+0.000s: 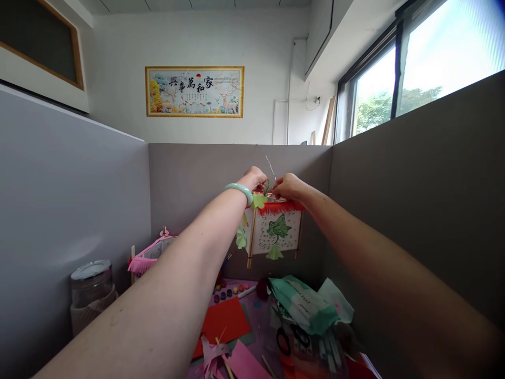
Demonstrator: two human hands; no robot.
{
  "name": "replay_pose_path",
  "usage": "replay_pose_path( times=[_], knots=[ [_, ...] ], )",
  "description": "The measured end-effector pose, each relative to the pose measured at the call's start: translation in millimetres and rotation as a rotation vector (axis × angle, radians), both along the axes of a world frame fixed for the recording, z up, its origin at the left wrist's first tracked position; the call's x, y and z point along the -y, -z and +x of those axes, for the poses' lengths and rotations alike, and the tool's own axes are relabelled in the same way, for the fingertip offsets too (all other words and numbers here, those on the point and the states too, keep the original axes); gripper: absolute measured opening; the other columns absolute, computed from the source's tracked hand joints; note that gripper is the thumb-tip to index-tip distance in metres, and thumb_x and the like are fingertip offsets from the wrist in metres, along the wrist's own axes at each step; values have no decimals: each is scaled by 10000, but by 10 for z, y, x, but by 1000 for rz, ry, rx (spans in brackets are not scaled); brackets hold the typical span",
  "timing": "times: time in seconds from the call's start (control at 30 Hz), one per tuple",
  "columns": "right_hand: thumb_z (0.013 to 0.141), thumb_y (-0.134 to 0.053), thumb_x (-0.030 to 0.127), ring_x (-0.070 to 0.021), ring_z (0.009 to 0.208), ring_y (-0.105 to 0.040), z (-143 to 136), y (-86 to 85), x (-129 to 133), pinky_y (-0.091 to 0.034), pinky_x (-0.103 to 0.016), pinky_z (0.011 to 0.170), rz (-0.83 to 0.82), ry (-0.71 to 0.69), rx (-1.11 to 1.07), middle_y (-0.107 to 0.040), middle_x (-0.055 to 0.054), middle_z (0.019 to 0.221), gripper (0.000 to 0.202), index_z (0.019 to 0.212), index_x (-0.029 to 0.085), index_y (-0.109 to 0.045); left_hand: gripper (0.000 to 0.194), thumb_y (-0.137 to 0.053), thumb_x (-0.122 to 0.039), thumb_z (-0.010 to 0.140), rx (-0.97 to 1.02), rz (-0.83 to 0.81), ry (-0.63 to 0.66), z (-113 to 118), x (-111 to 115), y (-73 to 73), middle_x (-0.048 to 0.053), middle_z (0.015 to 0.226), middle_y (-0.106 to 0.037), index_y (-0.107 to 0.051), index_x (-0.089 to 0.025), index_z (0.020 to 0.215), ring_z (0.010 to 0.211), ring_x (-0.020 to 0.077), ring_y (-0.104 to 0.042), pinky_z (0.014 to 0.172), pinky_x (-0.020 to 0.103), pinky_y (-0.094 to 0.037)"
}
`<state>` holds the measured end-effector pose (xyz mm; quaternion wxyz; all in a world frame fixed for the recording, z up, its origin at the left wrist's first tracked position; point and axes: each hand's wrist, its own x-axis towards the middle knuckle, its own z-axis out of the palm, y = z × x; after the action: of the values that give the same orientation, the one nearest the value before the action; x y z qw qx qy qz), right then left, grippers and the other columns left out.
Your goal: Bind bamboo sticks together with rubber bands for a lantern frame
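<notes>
A square paper lantern (262,243) with thin wooden corner sticks hangs in the air before the back partition. Its white side carries a green leaf picture, and red fringe (282,207) runs along the top edge. Green paper leaves (275,253) dangle from it. My left hand (255,177), below a pale green bangle (241,190) on the wrist, is closed at the lantern's top left; its fingertips are partly hidden. At the top right, my right hand (291,186) pinches a thin pale wire (270,164) that sticks up above the lantern.
Grey partitions (189,173) enclose the desk on three sides. To the left stand a lidded glass jar (91,284) and a pink-fringed lantern (148,258). Red paper (226,320), pink paper (248,362), paint pots (223,295), black-handled scissors (283,341) and a green-white packet (305,305) lie below.
</notes>
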<state>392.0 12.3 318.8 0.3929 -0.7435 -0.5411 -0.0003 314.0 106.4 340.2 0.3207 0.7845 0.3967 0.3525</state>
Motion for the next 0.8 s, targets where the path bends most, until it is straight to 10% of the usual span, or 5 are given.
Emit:
replay_pose_path(
  times=[0.13, 0.43, 0.57, 0.8],
  knots=[
    [635, -638, 41, -55, 360, -336, 38, -13, 57, -288, -202, 372, 9, -12, -31, -423, 55, 415, 102, 690, 127, -637, 77, -605, -58, 694, 9, -63, -81, -53, -68, 58, -15, 475, -428, -550, -111, 697, 476, 102, -434, 514, 254, -401],
    [715, -642, 315, -170, 523, -571, 197, 170, 87, -444, -277, 534, 161, 161, 110, -580, -35, 597, 210, 802, 124, -638, 208, -533, -86, 762, 103, -205, 165, -527, 109, 148, -25, 450, -369, -447, -156, 586, 416, 54, -315, 442, 202, -337],
    [741, -614, 373, -248, 841, -611, 142, 346, 208, -462, -369, 765, 500, 296, 231, -656, -108, 871, 412, 1064, 120, -585, 170, -553, -80, 746, 243, -282, 322, -993, 338, 140, -10, 478, -388, -448, -162, 639, 420, 41, -278, 403, 190, -269],
    [786, -553, 320, -155, 682, -567, -389, 847, 644, -452, -311, 711, 681, 99, 90, -658, -102, 867, 326, 1025, 113, -634, 209, -651, -148, 686, 398, -187, 213, -2159, 1197, 419, 98, 769, -619, -550, -156, 870, 446, 36, -338, 437, 233, -355]
  ],
)
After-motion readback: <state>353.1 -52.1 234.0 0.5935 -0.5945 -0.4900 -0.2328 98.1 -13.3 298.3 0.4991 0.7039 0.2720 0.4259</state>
